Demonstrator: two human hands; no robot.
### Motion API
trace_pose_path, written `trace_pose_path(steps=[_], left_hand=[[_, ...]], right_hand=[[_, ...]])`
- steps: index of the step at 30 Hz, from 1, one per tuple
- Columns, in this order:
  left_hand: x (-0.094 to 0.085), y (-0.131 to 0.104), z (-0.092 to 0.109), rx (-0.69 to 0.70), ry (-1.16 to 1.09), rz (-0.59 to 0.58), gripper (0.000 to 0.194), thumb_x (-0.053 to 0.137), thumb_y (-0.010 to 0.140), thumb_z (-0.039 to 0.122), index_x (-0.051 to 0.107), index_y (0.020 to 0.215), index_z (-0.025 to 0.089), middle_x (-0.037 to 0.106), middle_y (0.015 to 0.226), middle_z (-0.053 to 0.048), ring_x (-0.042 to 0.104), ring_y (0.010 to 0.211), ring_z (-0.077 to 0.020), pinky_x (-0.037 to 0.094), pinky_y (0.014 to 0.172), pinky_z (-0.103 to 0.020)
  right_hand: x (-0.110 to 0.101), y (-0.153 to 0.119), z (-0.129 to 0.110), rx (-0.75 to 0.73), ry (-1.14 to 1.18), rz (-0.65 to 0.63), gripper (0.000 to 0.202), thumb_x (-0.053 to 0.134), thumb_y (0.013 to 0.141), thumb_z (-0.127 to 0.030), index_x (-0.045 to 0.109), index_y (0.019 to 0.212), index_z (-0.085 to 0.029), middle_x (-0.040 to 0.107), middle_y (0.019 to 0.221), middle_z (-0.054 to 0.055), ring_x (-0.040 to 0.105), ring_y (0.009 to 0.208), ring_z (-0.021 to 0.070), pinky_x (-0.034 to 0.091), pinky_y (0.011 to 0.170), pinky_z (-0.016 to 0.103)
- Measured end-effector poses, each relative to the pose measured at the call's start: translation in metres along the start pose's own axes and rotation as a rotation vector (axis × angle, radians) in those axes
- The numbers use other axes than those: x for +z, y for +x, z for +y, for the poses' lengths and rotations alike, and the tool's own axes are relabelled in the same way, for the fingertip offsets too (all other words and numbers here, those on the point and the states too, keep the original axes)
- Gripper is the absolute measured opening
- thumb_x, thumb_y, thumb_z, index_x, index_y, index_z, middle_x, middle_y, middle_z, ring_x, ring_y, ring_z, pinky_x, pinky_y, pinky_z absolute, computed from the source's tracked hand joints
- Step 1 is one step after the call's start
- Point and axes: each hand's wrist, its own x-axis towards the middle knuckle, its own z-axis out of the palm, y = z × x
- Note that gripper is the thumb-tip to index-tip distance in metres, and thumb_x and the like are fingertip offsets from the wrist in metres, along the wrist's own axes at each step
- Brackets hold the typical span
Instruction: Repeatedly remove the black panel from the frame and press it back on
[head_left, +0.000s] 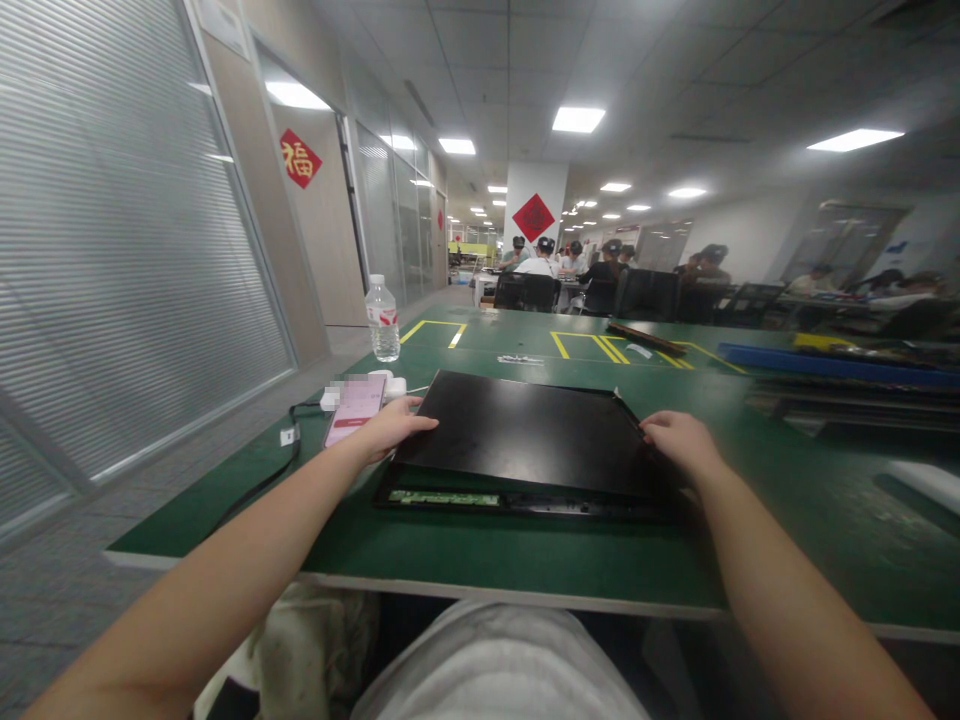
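A flat black panel (525, 430) lies tilted over a thin black frame (585, 509) on the green table. Along the near side of the frame a green circuit strip (444, 497) shows. My left hand (394, 425) grips the panel's left edge, thumb on top and fingers beyond the edge. At the right side, my right hand (681, 442) pinches the edge near the far right corner; whether it holds the panel or the frame is hard to tell.
A water bottle (383, 320), a phone (356, 408) and a white adapter (388, 384) stand or lie at the left. Small parts (520, 359) and a brown strip (646, 338) lie beyond the panel. A blue tray (840, 364) is at the right. People sit at far tables.
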Motion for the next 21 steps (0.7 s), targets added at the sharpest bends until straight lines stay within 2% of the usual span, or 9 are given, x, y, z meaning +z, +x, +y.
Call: trace_pose_path(steps=[7, 12, 18, 21], left_hand=[[0.001, -0.003, 0.002, 0.018, -0.032, 0.068, 0.039, 0.079, 0.069, 0.021, 0.064, 0.105, 0.017, 0.076, 0.078, -0.005, 0.075, 0.074, -0.0252, 0.060, 0.065, -0.033], [0.001, 0.001, 0.003, 0.069, -0.115, 0.067, 0.033, 0.078, 0.069, 0.021, 0.068, 0.100, 0.017, 0.078, 0.081, -0.005, 0.075, 0.079, -0.0252, 0.060, 0.071, -0.034], [-0.008, 0.011, -0.001, 0.166, -0.147, -0.005, 0.041, 0.085, 0.056, 0.027, 0.073, 0.093, 0.016, 0.079, 0.086, -0.007, 0.074, 0.085, -0.0251, 0.056, 0.082, -0.035], [-0.012, 0.014, -0.004, 0.182, -0.100, 0.015, 0.048, 0.089, 0.050, 0.033, 0.075, 0.093, 0.017, 0.079, 0.090, -0.008, 0.073, 0.090, -0.0273, 0.054, 0.086, -0.038]], right_hand=[[0.001, 0.002, 0.002, 0.033, 0.053, -0.030, 0.025, 0.057, 0.079, -0.025, 0.078, 0.093, -0.021, 0.076, 0.083, 0.005, 0.068, 0.083, 0.0219, 0.045, 0.068, 0.029], [0.003, 0.004, 0.004, 0.035, 0.084, -0.021, 0.025, 0.059, 0.078, -0.023, 0.078, 0.093, -0.020, 0.076, 0.082, 0.005, 0.069, 0.079, 0.0203, 0.044, 0.065, 0.026], [-0.002, -0.002, -0.002, 0.055, 0.086, -0.022, 0.025, 0.059, 0.076, -0.021, 0.079, 0.092, -0.020, 0.076, 0.082, 0.006, 0.068, 0.078, 0.0204, 0.044, 0.064, 0.027], [-0.003, -0.003, -0.004, 0.059, 0.090, -0.025, 0.026, 0.058, 0.076, -0.022, 0.079, 0.092, -0.021, 0.076, 0.082, 0.005, 0.068, 0.079, 0.0203, 0.044, 0.065, 0.027]])
